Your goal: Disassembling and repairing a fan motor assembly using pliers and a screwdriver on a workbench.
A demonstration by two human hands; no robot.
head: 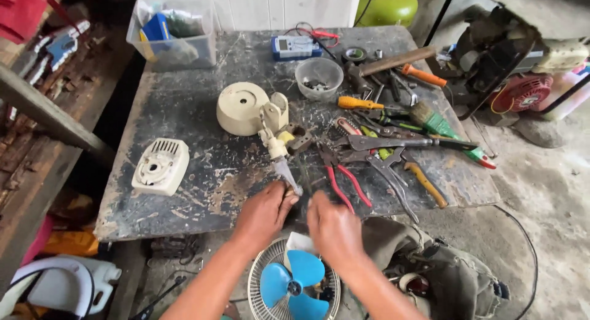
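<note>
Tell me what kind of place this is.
Likely a small home repair workshop: a scarred worktable strewn with pliers and screwdrivers, a multimeter, and a dismantled blue-bladed fan below the hands, left and right.

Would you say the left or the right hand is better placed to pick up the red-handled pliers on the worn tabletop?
Probably the right hand: it hovers empty just below the red-handled pliers, while the left hand is already at the cream fan bracket's metal end.
</note>
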